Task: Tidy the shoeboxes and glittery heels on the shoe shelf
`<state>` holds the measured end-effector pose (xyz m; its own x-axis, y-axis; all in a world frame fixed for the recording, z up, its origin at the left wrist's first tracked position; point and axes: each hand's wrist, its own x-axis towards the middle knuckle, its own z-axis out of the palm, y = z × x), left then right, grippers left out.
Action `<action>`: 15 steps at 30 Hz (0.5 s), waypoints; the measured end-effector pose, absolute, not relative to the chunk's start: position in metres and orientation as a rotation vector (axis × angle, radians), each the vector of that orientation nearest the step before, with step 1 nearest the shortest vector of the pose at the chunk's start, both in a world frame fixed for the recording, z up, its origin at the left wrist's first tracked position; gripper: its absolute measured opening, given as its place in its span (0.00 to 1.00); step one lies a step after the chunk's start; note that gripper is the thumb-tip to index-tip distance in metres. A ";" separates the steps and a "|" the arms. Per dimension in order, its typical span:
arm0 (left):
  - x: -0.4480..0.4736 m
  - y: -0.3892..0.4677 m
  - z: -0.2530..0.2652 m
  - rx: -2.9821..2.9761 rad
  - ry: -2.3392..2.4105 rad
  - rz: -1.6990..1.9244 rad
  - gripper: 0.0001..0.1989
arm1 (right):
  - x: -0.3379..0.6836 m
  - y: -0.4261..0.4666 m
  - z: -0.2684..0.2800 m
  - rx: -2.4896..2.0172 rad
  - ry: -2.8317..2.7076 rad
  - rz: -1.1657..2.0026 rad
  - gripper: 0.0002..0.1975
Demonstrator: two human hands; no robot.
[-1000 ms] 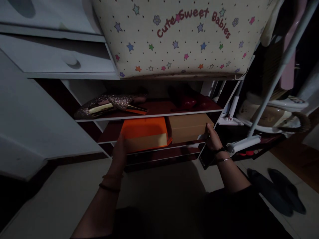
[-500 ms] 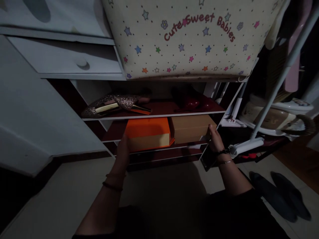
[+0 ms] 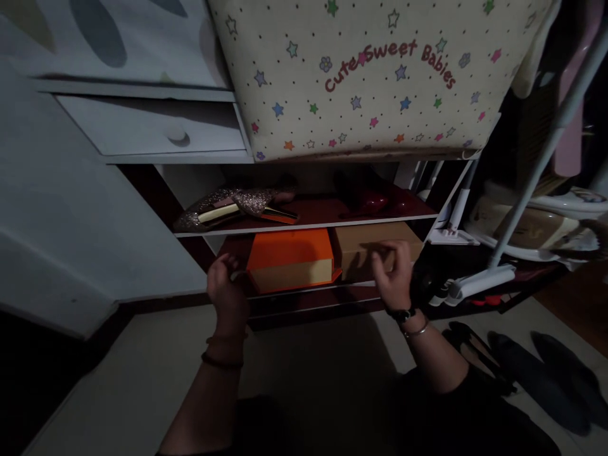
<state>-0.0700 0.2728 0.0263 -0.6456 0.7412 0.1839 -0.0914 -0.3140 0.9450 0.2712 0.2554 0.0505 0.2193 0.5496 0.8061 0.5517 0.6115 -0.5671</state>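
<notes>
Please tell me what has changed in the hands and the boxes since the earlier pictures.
The left hand has let go of the orange box and moved left. The right hand has left the brown box's right end and moved left, in front of it. Both boxes stayed side by side, below the glittery shoes.

Dim light leaves the room grey and shadowy, with a plain pale wall (image 3: 57, 209) on the left and a dark skirting board (image 3: 161, 300) along its foot. Beside it stands a shelf unit (image 3: 318, 213) with dark red boards edged in white, a white drawer (image 3: 137, 126) (its round knob (image 3: 175, 132) throwing a shadow) at the upper left. Pale flooring (image 3: 156, 354) spreads in front, dark brown at far right.
</notes>
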 end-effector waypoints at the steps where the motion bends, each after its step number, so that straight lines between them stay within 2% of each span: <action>1: -0.070 0.274 0.031 0.802 1.360 2.062 0.14 | 0.254 0.255 0.058 -0.940 -1.510 0.041 0.07; 3: -0.069 0.277 0.042 0.718 1.262 2.162 0.13 | 0.221 0.262 0.071 -0.818 -1.642 0.137 0.10; 6: -0.071 0.282 0.061 0.602 1.081 2.276 0.15 | 0.178 0.287 0.092 -0.740 -1.754 0.232 0.20; 11: -0.075 0.295 0.090 0.489 1.089 2.257 0.16 | 0.117 0.326 0.127 -0.983 -1.906 0.223 0.41; 15: -0.071 0.296 0.102 0.421 1.013 2.224 0.14 | 0.074 0.339 0.145 -1.218 -1.959 0.090 0.51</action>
<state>-0.0715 0.2962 0.1015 -0.7372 0.6754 0.0212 -0.4272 -0.4901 0.7598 0.0742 0.3394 0.1449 -0.2073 0.7776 0.5936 0.7202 0.5320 -0.4454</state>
